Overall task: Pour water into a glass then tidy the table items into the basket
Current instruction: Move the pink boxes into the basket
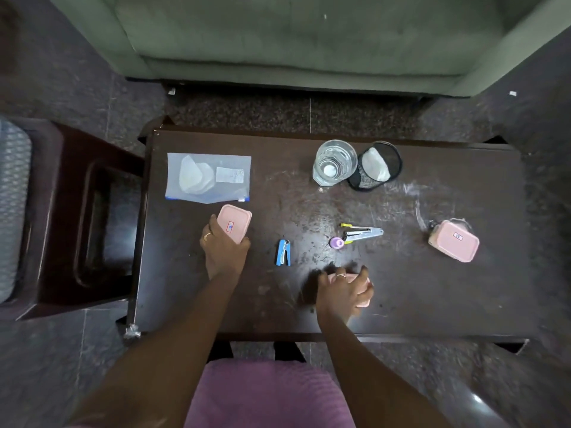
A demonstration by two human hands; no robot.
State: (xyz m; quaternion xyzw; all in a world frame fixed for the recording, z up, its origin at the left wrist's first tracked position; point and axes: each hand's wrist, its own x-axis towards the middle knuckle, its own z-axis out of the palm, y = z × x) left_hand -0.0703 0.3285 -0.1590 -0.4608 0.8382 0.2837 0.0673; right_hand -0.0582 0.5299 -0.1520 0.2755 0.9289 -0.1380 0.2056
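Gripping one pink lidded box point(236, 222) with the left hand point(224, 247), clutching a second pink box point(363, 302) under the right hand point(343, 288)
On the dark table point(432, 298): blue staple remover point(283, 252) between the hands, stapler point(362, 233) just beyond, water glass point(334, 162) right beside a black mesh cup point(375, 166) near the far edge

Scuffed glossy wood table point(432, 288) (mesh-metal cup point(369, 179))

I count three pink lidded boxes point(234, 223) point(454, 244) point(364, 301), two staplers point(283, 252) point(362, 233), one glass point(334, 162), one mesh basket point(376, 165), one clear bag point(208, 177), one small purple item point(336, 242), one table point(417, 291).
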